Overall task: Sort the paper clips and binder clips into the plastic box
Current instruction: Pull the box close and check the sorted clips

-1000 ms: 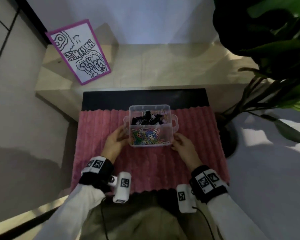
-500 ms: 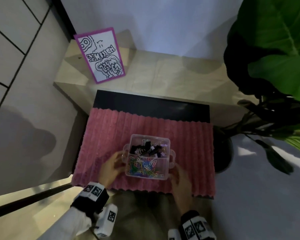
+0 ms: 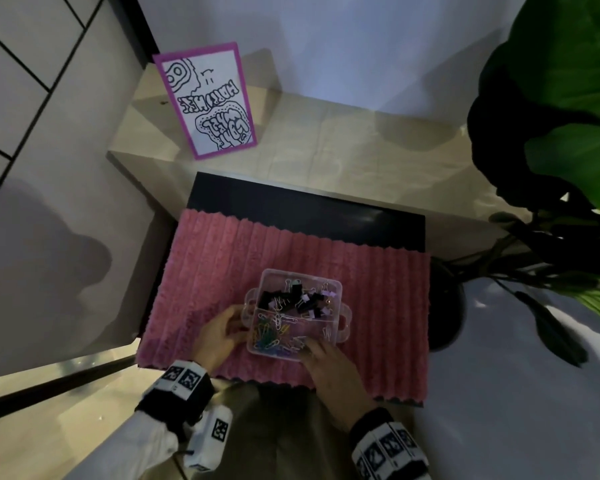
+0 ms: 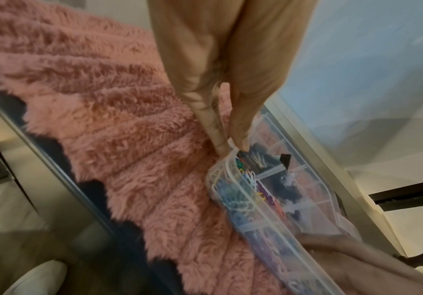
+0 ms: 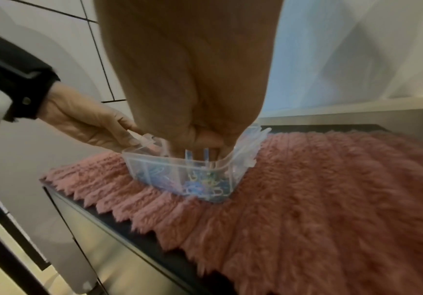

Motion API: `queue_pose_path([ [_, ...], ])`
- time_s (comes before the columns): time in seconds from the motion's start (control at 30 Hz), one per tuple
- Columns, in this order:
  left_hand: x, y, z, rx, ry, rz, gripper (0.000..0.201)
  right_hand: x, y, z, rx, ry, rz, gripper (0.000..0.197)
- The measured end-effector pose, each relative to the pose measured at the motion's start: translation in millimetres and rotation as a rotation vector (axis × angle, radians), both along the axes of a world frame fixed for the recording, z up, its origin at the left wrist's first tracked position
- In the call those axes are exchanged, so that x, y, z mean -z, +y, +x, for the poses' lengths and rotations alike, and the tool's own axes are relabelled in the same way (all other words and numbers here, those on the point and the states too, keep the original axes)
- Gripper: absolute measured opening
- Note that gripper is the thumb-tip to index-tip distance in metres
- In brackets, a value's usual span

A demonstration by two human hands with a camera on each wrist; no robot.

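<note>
Pale wall and tiled panel behind, wooden bench (image 3: 343, 147) under them, low black table (image 3: 305, 206) in front with a pink shaggy mat (image 3: 222, 271) over most of its top.

Left to right: a purple-framed doodle card (image 3: 210, 98) leans at the back left of the bench. Left hand (image 3: 219, 336) is at the left end of the plastic box (image 3: 329, 284), thumb and fingers (image 4: 240, 127) pinching the box's left handle tab. The box sits on the mat, near its front edge, centre. Long axis runs left-right, skewed a bit so the right end sits further from the person; handle tabs on both short ends, open top up. A divider splits it: black binder clips (image 3: 291, 296) in the far compartment, coloured paper clips (image 3: 271, 336) in the near one. Right hand (image 3: 329, 365) is at the front right corner, fingers curled over the near rim (image 5: 180, 161) into the paper-clip side; whether they pinch a clip, cannot tell, fingertips hidden by the palm and blurred plastic. Potted plant (image 3: 568, 133) far right, cropped by the frame edge.

Single clips are too small and dim to count. Both wrist views are motion-blurred around the box.
</note>
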State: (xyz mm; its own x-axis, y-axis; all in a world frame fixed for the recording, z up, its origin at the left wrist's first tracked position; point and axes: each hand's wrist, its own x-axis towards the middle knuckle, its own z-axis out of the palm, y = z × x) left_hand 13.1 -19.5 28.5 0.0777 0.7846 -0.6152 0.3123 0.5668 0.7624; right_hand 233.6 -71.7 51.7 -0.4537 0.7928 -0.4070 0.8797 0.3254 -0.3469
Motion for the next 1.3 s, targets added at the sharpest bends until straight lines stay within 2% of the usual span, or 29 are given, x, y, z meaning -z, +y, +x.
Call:
queue_pose_path([
  [0.07, 0, 1, 0, 0.017, -0.008, -0.009, 0.045, -6, -1, 3, 0.018, -0.003, -0.020, 0.038],
  [0.17, 3, 3, -4, 0.030, -0.035, -0.016, 0.048, -8, 8, -6, 0.066, 0.030, -0.020, 0.037],
  [0.27, 3, 2, -5, 0.065, -0.019, 0.001, 0.049, 1, 20, -36, 0.063, 0.089, 0.059, 0.046],
  [0.47, -3, -1, -5, 0.100, 0.007, 0.033, 0.049, 11, 17, -77, 0.033, 0.050, 0.007, 0.045],
  [0.57, -7, -1, -3, 0.096, 0.022, 0.032, 0.049, 2, 14, -67, 0.077, 0.043, 0.034, 0.043],
  [0.67, -14, -1, 0, 0.081, 0.018, 0.033, 0.049, 5, 16, -55, 0.172, -0.081, 0.056, 0.040],
  [0.8, -16, -1, 4, 0.033, 0.002, 0.016, 0.046, 3, 13, -50, 0.105, -0.134, 0.012, 0.043],
  [0.93, -15, -3, 4, 0.031, 0.024, 0.008, 0.047, -5, 19, -45, 0.080, -0.114, 0.000, 0.044],
  [1.07, -16, -1, 5, 0.018, 0.016, -0.006, 0.044, -17, 44, -41, 0.107, 0.061, 0.077, 0.035],
  [1.2, -17, -3, 9, 0.013, 0.077, 0.022, 0.045, -9, 74, -43, 0.137, -0.023, 0.087, 0.021],
  [1.3, -16, -2, 6, 0.025, 0.058, 0.001, 0.047, -4, 88, -41, 0.143, 0.008, 0.073, 0.037],
])
